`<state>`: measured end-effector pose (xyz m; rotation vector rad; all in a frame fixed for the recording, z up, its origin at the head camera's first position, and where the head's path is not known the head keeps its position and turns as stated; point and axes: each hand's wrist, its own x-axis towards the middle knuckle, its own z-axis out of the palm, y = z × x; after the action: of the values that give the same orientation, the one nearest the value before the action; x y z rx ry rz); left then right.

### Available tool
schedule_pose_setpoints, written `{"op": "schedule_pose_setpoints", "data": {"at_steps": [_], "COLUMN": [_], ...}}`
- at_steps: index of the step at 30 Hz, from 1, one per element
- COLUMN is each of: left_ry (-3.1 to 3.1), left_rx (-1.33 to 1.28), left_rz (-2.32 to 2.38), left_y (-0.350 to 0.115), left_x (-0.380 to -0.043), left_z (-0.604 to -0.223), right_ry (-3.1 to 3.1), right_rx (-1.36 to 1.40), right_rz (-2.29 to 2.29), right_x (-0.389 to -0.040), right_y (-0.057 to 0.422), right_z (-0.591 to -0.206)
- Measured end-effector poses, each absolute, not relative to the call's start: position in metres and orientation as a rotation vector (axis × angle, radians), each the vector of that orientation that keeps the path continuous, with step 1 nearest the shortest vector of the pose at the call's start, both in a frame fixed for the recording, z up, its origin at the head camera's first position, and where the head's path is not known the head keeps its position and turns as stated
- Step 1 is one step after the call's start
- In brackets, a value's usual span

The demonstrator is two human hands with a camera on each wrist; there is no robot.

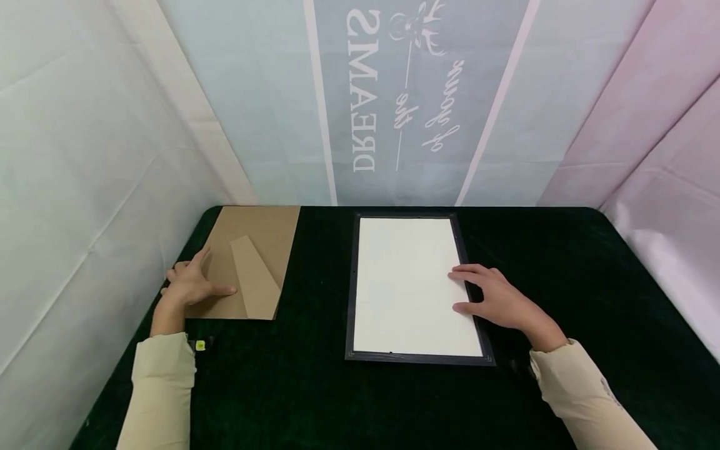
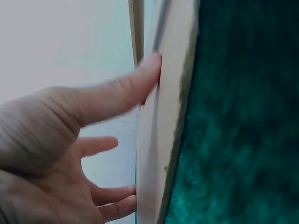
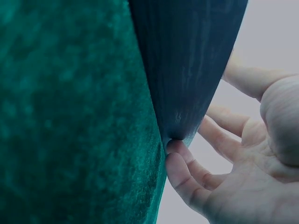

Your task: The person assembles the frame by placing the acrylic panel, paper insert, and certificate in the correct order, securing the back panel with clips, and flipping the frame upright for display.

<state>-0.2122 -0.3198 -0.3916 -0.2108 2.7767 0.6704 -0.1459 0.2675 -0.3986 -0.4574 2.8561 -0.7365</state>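
On the left lies a brown picture-frame backing board (image 1: 261, 224) with a tapered stand flap (image 1: 254, 281) on it. My left hand (image 1: 188, 286) rests at its left side with spread fingers. In the left wrist view, the straight thumb (image 2: 117, 95) touches the board's upper face. Right of it, a dark picture frame (image 1: 351, 300) lies flat around a white sheet (image 1: 410, 281). My right hand (image 1: 495, 297) reaches over the frame's right side, thumb and forefinger over the sheet. In the right wrist view, two lower fingertips (image 3: 176, 165) touch the frame's outer side.
A dark green cloth (image 1: 281, 387) covers the table. White fabric (image 1: 84, 156) hangs along the left side, with a blue printed curtain (image 1: 416, 181) behind and pinkish-white fabric (image 1: 664, 200) on the right. A small dark item with a yellow-green spot (image 1: 200, 345) shows beside the left cuff.
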Motion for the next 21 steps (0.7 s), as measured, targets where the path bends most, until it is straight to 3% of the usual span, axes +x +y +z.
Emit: {"op": "schedule_pose_setpoints", "data": {"at_steps": [11,21], "left_ry": [2.819,2.772], "left_rx": [-0.244,-0.326], "left_rz": [0.677,0.980], "left_y": [-0.325,-0.331], "left_x": [-0.217,-0.219], "left_z": [-0.400,-0.401], "right_ry": [2.853,2.852], "right_rx": [-0.445,-0.443], "right_rz": [-0.729,-0.730], "right_x": [-0.147,-0.146], "right_y": [0.265,0.267], "right_z": [-0.398,-0.398]}}
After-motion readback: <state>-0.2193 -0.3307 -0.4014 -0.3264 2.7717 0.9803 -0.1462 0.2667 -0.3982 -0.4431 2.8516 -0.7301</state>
